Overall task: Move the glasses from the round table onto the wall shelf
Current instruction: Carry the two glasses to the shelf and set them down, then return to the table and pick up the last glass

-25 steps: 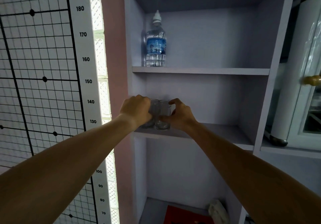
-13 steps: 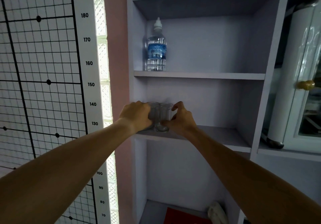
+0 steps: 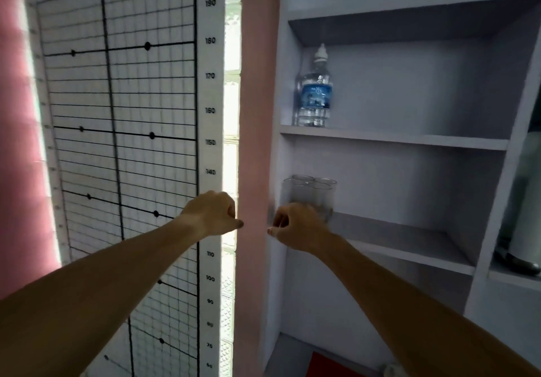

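Observation:
Several clear glasses stand close together at the left end of the wall shelf's middle board. My right hand hangs just in front of and below them, fingers loosely curled, holding nothing. My left hand is out to the left of the shelf unit, in front of the pink wall strip, fingers curled in and holding nothing. The round table is out of view.
A water bottle with a blue label stands on the board above. A height chart with a grid covers the wall to the left. A white rounded appliance stands right of the shelf. Something red lies on the bottom board.
Both hands have let go of the glasses and drawn back from the shelf, the left one moving left past the shelf's side. My view has swung left.

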### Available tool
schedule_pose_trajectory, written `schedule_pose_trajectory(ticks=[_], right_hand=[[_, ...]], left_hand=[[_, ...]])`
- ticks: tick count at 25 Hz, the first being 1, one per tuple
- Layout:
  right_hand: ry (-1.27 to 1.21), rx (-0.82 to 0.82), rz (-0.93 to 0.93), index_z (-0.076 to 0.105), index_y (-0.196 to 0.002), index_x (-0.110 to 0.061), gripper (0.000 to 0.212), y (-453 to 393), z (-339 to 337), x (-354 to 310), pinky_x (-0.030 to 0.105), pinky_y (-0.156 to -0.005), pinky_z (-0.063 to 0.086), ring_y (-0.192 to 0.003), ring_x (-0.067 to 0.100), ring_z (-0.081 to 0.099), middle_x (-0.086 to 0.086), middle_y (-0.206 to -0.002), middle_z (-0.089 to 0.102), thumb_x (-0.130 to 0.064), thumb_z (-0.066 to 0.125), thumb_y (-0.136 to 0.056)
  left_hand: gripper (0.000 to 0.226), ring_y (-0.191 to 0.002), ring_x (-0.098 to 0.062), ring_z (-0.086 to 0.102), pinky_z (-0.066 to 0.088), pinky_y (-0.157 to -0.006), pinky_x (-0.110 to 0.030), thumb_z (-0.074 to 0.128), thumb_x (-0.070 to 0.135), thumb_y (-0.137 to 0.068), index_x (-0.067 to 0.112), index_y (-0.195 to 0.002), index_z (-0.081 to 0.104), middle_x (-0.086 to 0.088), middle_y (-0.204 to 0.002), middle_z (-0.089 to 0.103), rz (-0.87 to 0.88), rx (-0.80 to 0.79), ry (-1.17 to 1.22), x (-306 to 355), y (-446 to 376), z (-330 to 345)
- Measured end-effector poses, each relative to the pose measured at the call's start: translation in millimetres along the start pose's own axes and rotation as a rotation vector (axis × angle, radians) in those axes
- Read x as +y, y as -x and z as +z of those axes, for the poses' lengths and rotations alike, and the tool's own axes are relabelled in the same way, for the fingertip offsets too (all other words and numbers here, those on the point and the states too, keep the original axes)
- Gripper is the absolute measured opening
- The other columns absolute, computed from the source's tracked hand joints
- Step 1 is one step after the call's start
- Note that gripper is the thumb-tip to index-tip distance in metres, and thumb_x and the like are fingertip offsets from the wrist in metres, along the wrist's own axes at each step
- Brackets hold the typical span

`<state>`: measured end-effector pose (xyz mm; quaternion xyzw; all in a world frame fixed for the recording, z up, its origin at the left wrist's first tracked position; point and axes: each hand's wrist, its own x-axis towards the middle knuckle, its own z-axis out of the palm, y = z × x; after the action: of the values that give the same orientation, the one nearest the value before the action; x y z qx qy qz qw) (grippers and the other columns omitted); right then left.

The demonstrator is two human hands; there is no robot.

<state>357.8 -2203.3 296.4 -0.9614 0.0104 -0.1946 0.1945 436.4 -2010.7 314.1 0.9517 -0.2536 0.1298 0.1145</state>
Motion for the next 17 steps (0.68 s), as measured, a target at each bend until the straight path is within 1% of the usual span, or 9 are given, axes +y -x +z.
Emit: schedule_pose_trajectory(ticks=[2,3,5,7,9,11,13,15,17], right_hand=[[-0.018,-0.030,-0.077,0.070,-0.085,-0.020,0.010,-3.5,12.8,-32.1,0.026,-0.066,0.054,-0.071,0.011,0.065,-0.006,-0.076,0.067,-0.028,0.075,-0.083],[-0.025,-0.039,-0.105,0.069,-0.085,-0.022,0.009,-5.5,19.9,-50.1,0.027,-0.068,0.056,-0.072,0.011,0.065,-0.007,-0.077,0.066,-0.028,0.076,-0.081],[-0.053,-0.073,-0.161,0.065,-0.081,-0.027,0.011,-5.5,41.0,-100.0,0.025,-0.066,0.053,-0.071,0.009,0.064,-0.008,-0.080,0.067,-0.030,0.076,-0.079],[-0.089,-0.134,-0.225,0.064,-0.082,-0.030,0.014,0.0,69.4,-156.4,0.026,-0.067,0.053,-0.077,0.012,0.067,-0.007,-0.084,0.067,-0.033,0.077,-0.079],[-0.114,-0.209,-0.304,0.067,-0.088,-0.028,0.016,13.0,103.0,-222.1,0.033,-0.076,0.058,-0.084,0.015,0.067,-0.004,-0.091,0.068,-0.036,0.077,-0.079],[-0.137,-0.270,-0.372,0.069,-0.094,-0.025,0.020,29.7,132.6,-283.0,0.035,-0.082,0.057,-0.090,0.015,0.065,-0.004,-0.097,0.067,-0.037,0.076,-0.080],[-0.169,-0.312,-0.466,0.070,-0.093,-0.022,0.019,53.5,164.2,-355.1,0.033,-0.082,0.056,-0.088,0.014,0.065,-0.007,-0.090,0.064,-0.035,0.076,-0.080],[-0.233,-0.363,-0.557,0.071,-0.087,-0.020,0.016,83.2,194.2,-427.1,0.031,-0.076,0.057,-0.079,0.015,0.068,-0.010,-0.079,0.062,-0.032,0.076,-0.078],[-0.275,-0.430,-0.644,0.072,-0.084,-0.019,0.013,116.0,221.3,-497.1,0.026,-0.069,0.054,-0.076,0.016,0.068,-0.008,-0.075,0.065,-0.029,0.077,-0.077]], left_hand=[[0.031,-0.084,-0.013,0.067,0.055,-0.077,-0.030,0.070,0.051,-0.083,0.022,-0.092,0.074,0.004,-0.090,0.073,-0.051,0.017,0.002,-27.8,24.0,-11.4],[0.030,-0.080,-0.012,0.067,0.055,-0.074,-0.029,0.071,0.050,-0.083,0.021,-0.090,0.074,0.005,-0.086,0.072,-0.084,0.030,0.007,-43.0,39.1,-19.0],[0.029,-0.078,-0.012,0.066,0.054,-0.071,-0.028,0.071,0.050,-0.082,0.022,-0.088,0.071,0.005,-0.084,0.070,-0.174,0.044,0.007,-87.3,78.9,-36.9],[0.029,-0.081,-0.014,0.065,0.052,-0.069,-0.030,0.071,0.053,-0.080,0.024,-0.087,0.069,0.004,-0.087,0.070,-0.272,0.027,-0.023,-141.5,125.6,-51.7],[0.029,-0.085,-0.017,0.065,0.049,-0.070,-0.030,0.070,0.055,-0.078,0.027,-0.084,0.068,0.004,-0.092,0.071,-0.380,0.010,-0.060,-199.9,184.2,-65.7],[0.030,-0.090,-0.021,0.066,0.050,-0.074,-0.030,0.069,0.054,-0.079,0.024,-0.086,0.070,0.002,-0.098,0.071,-0.464,0.002,-0.115,-249.8,241.0,-78.5],[0.032,-0.096,-0.024,0.066,0.050,-0.078,-0.030,0.068,0.050,-0.082,0.019,-0.092,0.073,-0.002,-0.103,0.071,-0.566,-0.016,-0.156,-299.9,311.3,-95.9],[0.035,-0.100,-0.026,0.066,0.053,-0.083,-0.033,0.067,0.047,-0.083,0.015,-0.095,0.074,-0.007,-0.107,0.072,-0.695,-0.030,-0.168,-345.0,386.6,-111.6],[0.037,-0.103,-0.027,0.066,0.053,-0.085,-0.033,0.066,0.047,-0.083,0.014,-0.098,0.074,-0.008,-0.110,0.072,-0.825,-0.023,-0.186,-380.5,461.9,-128.5]])
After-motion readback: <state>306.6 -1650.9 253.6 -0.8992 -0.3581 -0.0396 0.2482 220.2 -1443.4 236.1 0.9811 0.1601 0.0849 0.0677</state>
